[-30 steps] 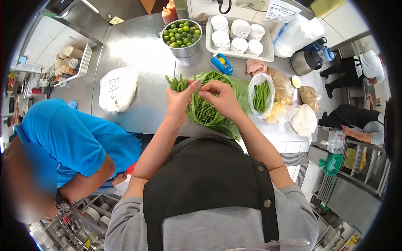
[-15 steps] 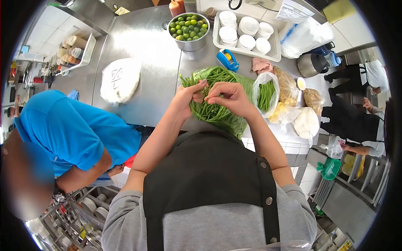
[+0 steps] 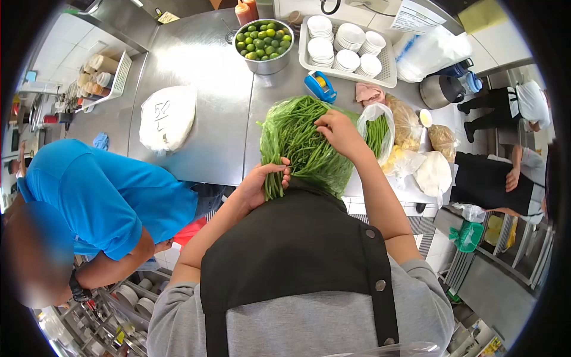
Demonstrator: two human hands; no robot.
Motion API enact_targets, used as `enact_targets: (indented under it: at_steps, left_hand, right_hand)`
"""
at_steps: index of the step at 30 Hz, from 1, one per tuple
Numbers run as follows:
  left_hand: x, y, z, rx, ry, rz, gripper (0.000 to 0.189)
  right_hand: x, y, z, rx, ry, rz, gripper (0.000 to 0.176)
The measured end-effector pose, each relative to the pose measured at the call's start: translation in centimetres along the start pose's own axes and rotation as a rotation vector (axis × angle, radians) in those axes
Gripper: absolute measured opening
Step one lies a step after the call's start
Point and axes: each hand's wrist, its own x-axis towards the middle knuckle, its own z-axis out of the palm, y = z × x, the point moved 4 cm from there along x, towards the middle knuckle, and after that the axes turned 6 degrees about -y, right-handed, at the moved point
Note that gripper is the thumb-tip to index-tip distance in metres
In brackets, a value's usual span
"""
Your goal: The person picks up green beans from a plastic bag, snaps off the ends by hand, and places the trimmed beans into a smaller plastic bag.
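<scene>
A large heap of green beans (image 3: 303, 128) lies in an open green plastic bag (image 3: 338, 172) at the counter's front edge. My left hand (image 3: 266, 181) is closed round a bunch of beans that hangs down at the near left side of the bag. Over the right part of the heap is my right hand (image 3: 339, 132), its fingers bent together at the beans; what they pinch is too small to make out. A clear bag with more beans (image 3: 376, 134) stands just right of that hand.
Behind are a pot of limes (image 3: 263, 44), a blue tape dispenser (image 3: 320, 87) and a tray of white cups (image 3: 389, 74). A white bag (image 3: 168, 119) sits left, filled bags (image 3: 406, 128) right. A co-worker in blue (image 3: 101, 190) leans in at left; others stand right.
My hands have moved apart: the left down toward me and now round a bunch of beans, the right up over the heap. The co-workers at right have shifted position.
</scene>
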Motion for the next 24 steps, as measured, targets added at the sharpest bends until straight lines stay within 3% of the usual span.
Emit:
enact_targets:
  at_steps: [3,6,8,11,14,17,18,21,24]
  left_hand:
    - [0.0,0.5,0.9,0.058,0.014,0.035,0.015]
    - [0.5,1.5,1.5,0.124,-0.067,0.05,0.014]
    - [0.8,2.5,2.4,0.256,-0.083,0.077,0.015]
    - [1.7,4.0,3.6,0.554,0.1,0.179,0.019]
    - [3.9,5.4,4.8,1.201,0.275,0.653,0.025]
    - [4.8,6.0,7.4,1.481,0.295,0.691,0.025]
    - [4.2,6.3,9.3,1.551,0.315,0.613,0.023]
    - [5.6,6.4,9.3,1.676,0.257,0.879,0.02]
    - [6.4,6.8,9.3,1.652,0.183,1.035,0.017]
  right_hand:
    - [0.9,0.2,1.0,-0.199,0.052,-0.128,0.011]
    - [1.3,0.0,1.0,-0.249,-0.063,-0.055,0.007]
    - [1.1,-0.7,0.4,-0.166,-0.064,-0.135,0.007]
    - [0.5,-1.6,-0.8,-0.09,-0.079,-0.143,0.008]
    - [-0.1,-3.6,-2.5,-0.094,0.003,-0.144,0.007]
    - [-1.1,-6.4,-4.2,-0.142,0.09,-0.175,0.007]
    - [-1.4,-7.0,-4.5,-0.159,0.112,-0.187,0.007]
    - [-2.1,-7.6,-5.2,-0.177,0.235,-0.248,0.01]
    - [-2.3,-7.1,-5.8,0.174,0.069,-0.167,0.008]
